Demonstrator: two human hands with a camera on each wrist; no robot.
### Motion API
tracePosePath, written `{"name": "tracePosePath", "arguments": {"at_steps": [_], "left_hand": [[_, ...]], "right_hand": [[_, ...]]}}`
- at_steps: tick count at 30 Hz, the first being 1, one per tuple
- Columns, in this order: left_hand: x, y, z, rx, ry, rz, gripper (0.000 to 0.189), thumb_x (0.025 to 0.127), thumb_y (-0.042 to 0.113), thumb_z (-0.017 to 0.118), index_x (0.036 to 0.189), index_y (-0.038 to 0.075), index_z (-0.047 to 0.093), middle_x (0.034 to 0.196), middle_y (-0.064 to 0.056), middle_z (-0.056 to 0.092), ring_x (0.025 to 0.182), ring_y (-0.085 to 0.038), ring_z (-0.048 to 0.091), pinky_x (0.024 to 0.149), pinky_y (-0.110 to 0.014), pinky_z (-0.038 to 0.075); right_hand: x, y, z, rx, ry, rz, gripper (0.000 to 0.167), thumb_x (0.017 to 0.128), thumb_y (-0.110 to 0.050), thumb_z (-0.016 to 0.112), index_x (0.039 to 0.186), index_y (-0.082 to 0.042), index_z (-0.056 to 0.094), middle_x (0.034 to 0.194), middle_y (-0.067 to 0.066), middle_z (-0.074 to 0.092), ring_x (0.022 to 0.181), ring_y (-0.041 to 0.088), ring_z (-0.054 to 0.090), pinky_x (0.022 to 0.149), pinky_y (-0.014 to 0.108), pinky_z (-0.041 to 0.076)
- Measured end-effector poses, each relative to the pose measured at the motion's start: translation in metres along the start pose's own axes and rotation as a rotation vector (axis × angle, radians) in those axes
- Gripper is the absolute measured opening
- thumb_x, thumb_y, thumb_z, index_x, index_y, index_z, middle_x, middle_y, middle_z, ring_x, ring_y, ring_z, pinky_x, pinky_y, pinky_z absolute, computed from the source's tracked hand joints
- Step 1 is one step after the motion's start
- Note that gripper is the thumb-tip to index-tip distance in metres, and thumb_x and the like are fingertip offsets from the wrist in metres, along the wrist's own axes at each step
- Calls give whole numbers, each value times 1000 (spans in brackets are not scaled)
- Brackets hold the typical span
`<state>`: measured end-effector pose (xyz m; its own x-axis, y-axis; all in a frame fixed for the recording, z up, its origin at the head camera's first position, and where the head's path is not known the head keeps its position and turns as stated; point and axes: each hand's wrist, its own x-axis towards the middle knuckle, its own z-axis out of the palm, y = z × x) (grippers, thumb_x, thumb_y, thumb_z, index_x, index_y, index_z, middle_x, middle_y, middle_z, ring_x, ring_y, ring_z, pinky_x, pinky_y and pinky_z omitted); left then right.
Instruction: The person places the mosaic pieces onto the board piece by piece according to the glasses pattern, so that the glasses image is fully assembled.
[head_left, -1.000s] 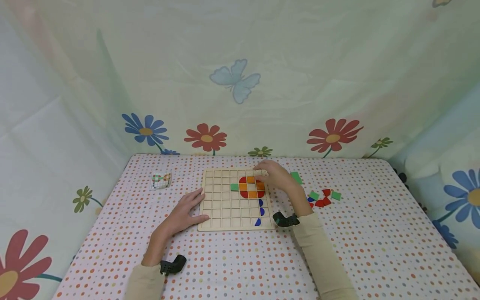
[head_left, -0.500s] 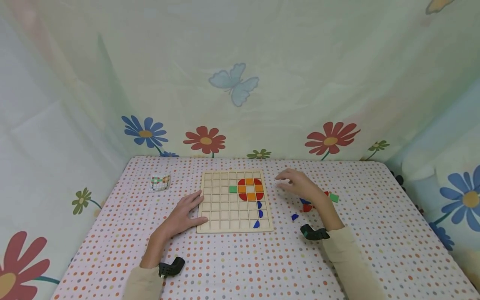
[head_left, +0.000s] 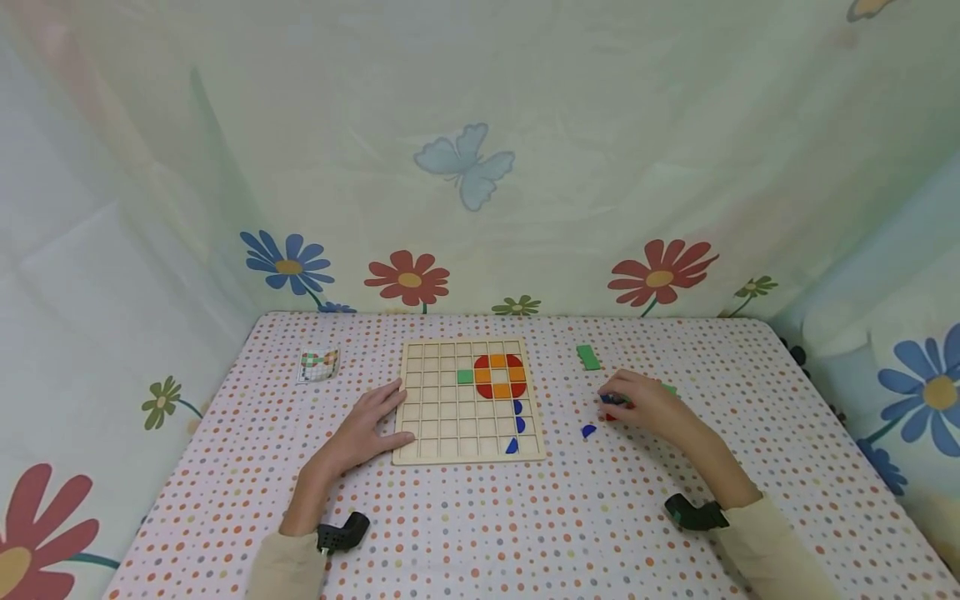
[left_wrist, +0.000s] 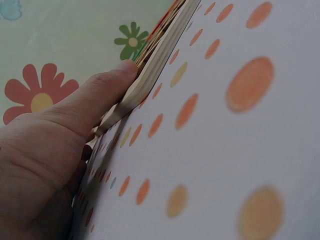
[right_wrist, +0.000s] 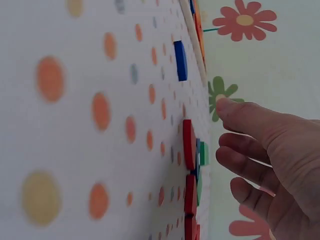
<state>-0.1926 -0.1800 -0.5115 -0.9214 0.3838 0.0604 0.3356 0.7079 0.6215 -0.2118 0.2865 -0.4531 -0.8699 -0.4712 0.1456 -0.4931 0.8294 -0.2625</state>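
A wooden grid board lies on the table. Red and orange pieces form a ring at its upper right, with a green square beside it. Several blue pieces sit below the ring. My left hand rests at the board's left edge, its thumb lying on the rim in the left wrist view. Over loose pieces at the right hovers my right hand, fingers bent and parted, nothing between them. In the right wrist view, red pieces lie beneath it, partly hiding blue and green ones.
A loose blue half-round piece lies between the board and my right hand. Farther back is a green piece. A small pattern card lies left of the board. Flowered cloth hangs behind the dotted table.
My right hand has left the board's upper right corner and moved right and nearer to me, over the loose pieces. The left hand has stayed at the board's edge.
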Motion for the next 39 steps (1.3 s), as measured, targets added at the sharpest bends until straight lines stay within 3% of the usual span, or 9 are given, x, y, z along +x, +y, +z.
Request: {"name": "tracePosePath", "arguments": {"at_steps": [5, 13, 22, 33, 39], "left_hand": [[1, 0, 0, 4, 1, -1, 81, 85, 45, 72, 150, 12, 38, 162, -7, 23, 149, -36, 19, 113, -62, 26], [3, 2, -2, 10, 10, 9, 81, 86, 45, 71, 150, 10, 38, 162, -9, 24, 148, -38, 20, 112, -63, 26], [2, 2, -2, 3, 4, 1, 81, 85, 45, 71, 150, 11, 37, 162, -8, 24, 148, -38, 19, 112, -63, 26], [0, 2, -1, 1, 3, -10, 81, 85, 45, 72, 150, 12, 38, 162, -7, 24, 149, -36, 19, 113, -62, 27], [0, 0, 0, 10, 4, -3, 82, 85, 46, 72, 150, 12, 38, 162, -6, 24, 149, -36, 20, 113, -61, 27]], "right_hand": [[-8, 4, 1, -50, 13, 42, 20, 83, -25, 77, 94, -9, 72, 92, 3, 65, 71, 8, 53, 61, 26, 45], [-11, 4, 6, -24, -45, 91, 21, 86, -25, 73, 95, -7, 69, 87, 2, 60, 73, 8, 51, 61, 26, 46], [-11, -1, 13, -3, -15, 106, 19, 86, -25, 74, 87, -8, 66, 79, -1, 53, 67, 7, 43, 56, 21, 38], [-12, -5, 15, -12, -3, 78, 17, 85, -17, 75, 94, -3, 70, 87, 3, 58, 72, 9, 50, 61, 23, 46], [-15, -7, 13, 24, 9, 19, 14, 82, -6, 74, 96, -5, 73, 91, 6, 57, 71, 8, 48, 59, 21, 44]]}}
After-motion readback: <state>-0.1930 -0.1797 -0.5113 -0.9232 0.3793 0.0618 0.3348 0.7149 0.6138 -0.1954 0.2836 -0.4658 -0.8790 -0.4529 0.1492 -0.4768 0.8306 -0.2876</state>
